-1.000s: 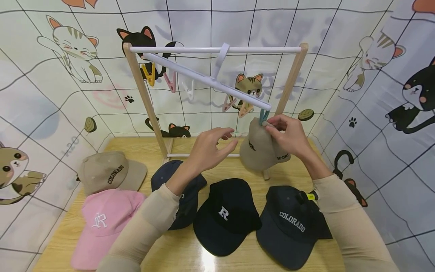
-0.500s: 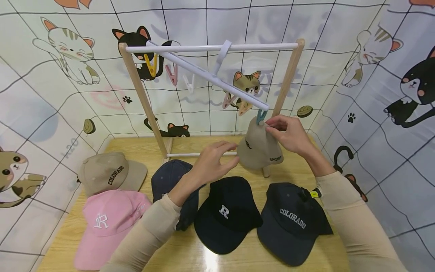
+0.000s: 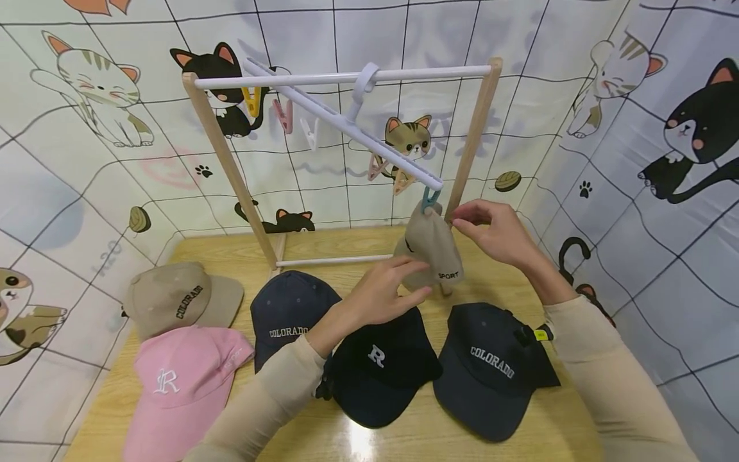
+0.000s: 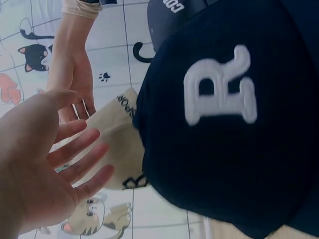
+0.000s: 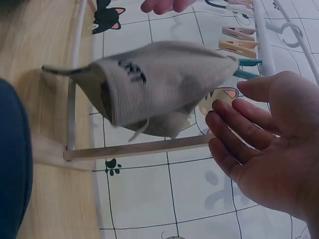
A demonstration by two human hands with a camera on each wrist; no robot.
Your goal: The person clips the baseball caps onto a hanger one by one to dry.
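Observation:
A beige cap with SPORT on its edge hangs from a teal clothespin at the near end of a white clip hanger. To its right, my right hand is held with loosely bent fingers; the right wrist view shows this hand apart from the cap, gripping nothing. My left hand passes in front of the cap's lower part and above the black R cap. In the left wrist view the left hand's fingers are spread and hold nothing.
The hanger hooks over the top bar of a wood-and-white rack; several other clothespins, one yellow, dangle from it. On the table lie a beige COLORADO cap, a pink cap, a navy cap and a dark COLORADO cap.
My right hand has let go at the clothespin and moved off to the right. The cap has turned as it hangs. My left hand has moved right and down, in front of the cap.

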